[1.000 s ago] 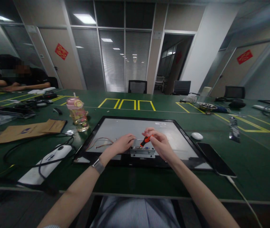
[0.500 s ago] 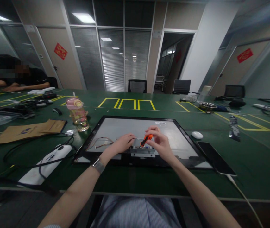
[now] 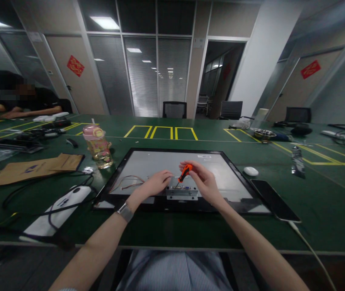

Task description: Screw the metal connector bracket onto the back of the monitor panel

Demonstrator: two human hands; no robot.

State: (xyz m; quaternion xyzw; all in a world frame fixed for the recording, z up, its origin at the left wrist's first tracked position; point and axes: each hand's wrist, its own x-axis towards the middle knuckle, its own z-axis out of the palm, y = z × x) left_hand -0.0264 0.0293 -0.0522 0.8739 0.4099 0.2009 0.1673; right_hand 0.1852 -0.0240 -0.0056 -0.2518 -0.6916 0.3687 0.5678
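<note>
A flat display panel (image 3: 148,161) with a black frame lies on the table in front of me, its grey back facing up. Near its front edge sits a metal bracket (image 3: 182,193) with connector ports. My right hand (image 3: 204,182) grips an orange and black screwdriver (image 3: 185,172), tilted, with its thin shaft pointing down at the bracket's port side. Whether the tip touches a screw is too small to tell. My left hand (image 3: 157,182) has its fingers bent together at the bracket's left end; the fingertips are partly hidden. Thin wires (image 3: 131,182) lie left of it.
To the left are a drink bottle (image 3: 98,147), a brown paper envelope (image 3: 35,169), a white power bank-like box (image 3: 57,212) and black cables. A phone (image 3: 275,200) on a cable and a white earbud case (image 3: 250,171) lie right. Another person (image 3: 35,99) sits far left.
The screwdriver has turned more upright in my right hand, and its shaft now shows. My right fingers have shifted around the handle. The left hand stays in place.
</note>
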